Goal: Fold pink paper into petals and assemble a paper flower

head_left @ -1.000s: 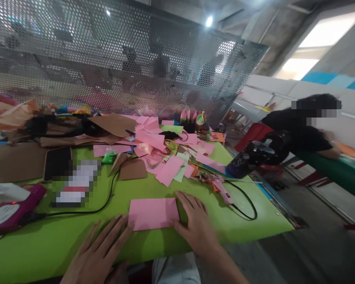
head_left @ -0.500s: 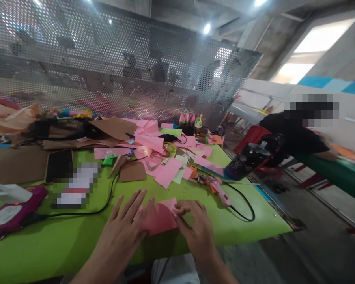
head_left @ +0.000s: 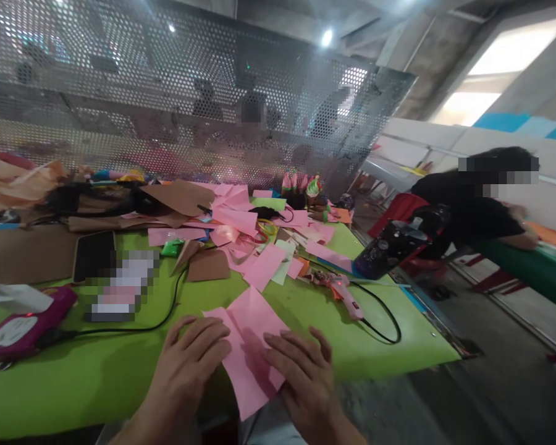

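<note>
A creased sheet of pink paper is unfolded in front of me at the green table's near edge, its lower corner hanging past the edge. My left hand has its fingers curled over the sheet's left side, with the thumb hidden. On the right side, my right hand grips the paper, fingers bent over the top and thumb out of sight. Fold lines run across the sheet. To the right lies a pink hot glue gun with a black cord.
Pink paper scraps and brown sheets are heaped behind. At left are a dark phone, a blurred-out phone and a purple power strip. A dark tumbler stands right. A person sits at another table.
The pink paper, lying folded as a flat rectangle between my hands, has been picked up and opened into a larger sheet. It is turned at an angle and closer to me.
</note>
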{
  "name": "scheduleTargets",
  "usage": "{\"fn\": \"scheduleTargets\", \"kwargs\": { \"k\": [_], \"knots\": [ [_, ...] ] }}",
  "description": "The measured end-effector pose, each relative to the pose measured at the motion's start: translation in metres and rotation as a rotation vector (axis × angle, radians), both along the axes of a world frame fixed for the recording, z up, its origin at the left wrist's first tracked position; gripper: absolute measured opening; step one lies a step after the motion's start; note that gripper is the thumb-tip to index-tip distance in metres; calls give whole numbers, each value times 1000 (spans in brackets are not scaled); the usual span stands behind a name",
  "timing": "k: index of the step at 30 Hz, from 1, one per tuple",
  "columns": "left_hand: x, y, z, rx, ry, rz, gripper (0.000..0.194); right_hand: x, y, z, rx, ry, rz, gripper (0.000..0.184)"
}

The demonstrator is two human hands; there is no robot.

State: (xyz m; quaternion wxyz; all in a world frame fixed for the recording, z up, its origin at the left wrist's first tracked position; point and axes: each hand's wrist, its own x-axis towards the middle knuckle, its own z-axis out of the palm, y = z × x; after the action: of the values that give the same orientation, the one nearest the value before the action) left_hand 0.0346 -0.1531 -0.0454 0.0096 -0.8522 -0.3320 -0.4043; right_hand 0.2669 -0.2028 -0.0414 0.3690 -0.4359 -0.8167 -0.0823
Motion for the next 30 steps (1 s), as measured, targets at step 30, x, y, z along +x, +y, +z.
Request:
{"fn": "scheduleTargets", "kwargs": {
  "k": [30],
  "knots": [
    [-18, -36, -22, -182, 77, 109, 40, 9, -9, -8, -124, -113, 32, 22]
  ]
}}
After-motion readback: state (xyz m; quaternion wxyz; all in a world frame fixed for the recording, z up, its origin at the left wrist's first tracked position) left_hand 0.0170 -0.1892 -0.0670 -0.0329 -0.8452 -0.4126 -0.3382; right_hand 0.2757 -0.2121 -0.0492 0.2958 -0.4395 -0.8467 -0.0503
